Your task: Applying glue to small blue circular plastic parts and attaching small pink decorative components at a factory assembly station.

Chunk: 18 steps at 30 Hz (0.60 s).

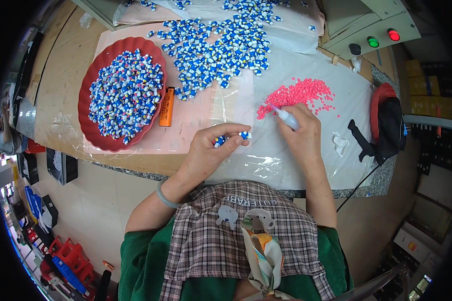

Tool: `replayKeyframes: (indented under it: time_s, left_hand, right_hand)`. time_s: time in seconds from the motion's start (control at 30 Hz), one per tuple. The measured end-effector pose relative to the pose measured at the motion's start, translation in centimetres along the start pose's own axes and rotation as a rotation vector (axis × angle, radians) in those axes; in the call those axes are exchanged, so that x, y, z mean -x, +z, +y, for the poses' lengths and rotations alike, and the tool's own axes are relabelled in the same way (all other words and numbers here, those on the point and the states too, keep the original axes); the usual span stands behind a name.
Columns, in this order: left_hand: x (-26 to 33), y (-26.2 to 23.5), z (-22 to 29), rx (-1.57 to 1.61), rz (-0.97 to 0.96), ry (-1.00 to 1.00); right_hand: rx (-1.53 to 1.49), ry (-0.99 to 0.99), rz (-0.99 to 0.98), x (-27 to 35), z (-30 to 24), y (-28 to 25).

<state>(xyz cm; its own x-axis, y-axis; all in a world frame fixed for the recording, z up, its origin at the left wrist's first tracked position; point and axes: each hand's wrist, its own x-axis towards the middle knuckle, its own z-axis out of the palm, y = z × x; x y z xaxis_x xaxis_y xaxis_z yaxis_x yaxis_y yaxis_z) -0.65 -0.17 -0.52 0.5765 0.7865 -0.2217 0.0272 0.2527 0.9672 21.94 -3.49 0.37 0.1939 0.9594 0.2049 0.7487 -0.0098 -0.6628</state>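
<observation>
Two bare hands meet my view from the head camera, above a table with a white sheet (pixel 281 168) on its right part. The left hand (pixel 206 148) is half closed: thumb and fingertips pinch one tiny blue-and-white figure (pixel 244 135), and more blue and white pieces (pixel 219 141) sit in the curl of the fingers — how many, I cannot tell. The right hand (pixel 305 131) is closed around a small pale squeeze bottle (pixel 289 120), its nozzle pointing up and left to the near edge of a spread of small pink pieces (pixel 306 93). Whether the tip touches one, I cannot make out.

Further off lies a large loose heap of similar figures (pixel 216 50); on the left a scalloped red dish (pixel 84 108) is piled with more, pink dots among them, and an orange block (pixel 166 110) lies just beside it.

To do this well, I would go for a single pink piece at the thin edge of the spread, where pieces lie apart, and touch it lightly with the tip. A gentle grip on the bottle matters — a hard squeeze could flood the piece. The left pinch should stay steady, fingertips clear of the figure's exposed face.
</observation>
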Motion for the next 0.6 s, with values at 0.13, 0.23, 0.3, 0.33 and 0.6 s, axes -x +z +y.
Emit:
replayKeyframes:
  time_s: [0.13, 0.23, 0.3, 0.33, 0.6]
  left_hand:
    - [0.1, -0.1, 0.3, -0.003, -0.008, -0.001]
    - [0.2, -0.1, -0.2, -0.007, 0.008, 0.034]
    - [0.4, -0.2, 0.0, -0.007, 0.007, 0.022]
    - [0.4, -0.3, 0.1, -0.008, 0.003, 0.009]
    - [0.8, -0.5, 0.3, -0.015, 0.014, -0.022]
  right_hand:
    - [0.051, -0.009, -0.001, -0.5, 0.0, 0.2]
    - [0.053, -0.01, -0.031, -0.7, 0.2, 0.4]
    - [0.045, -0.003, -0.045, -0.8, 0.2, 0.3]
    - [0.063, -0.011, -0.071, -0.9, 0.2, 0.2]
    - [0.178, -0.122, -0.21, -1.4, -0.2, -0.9]
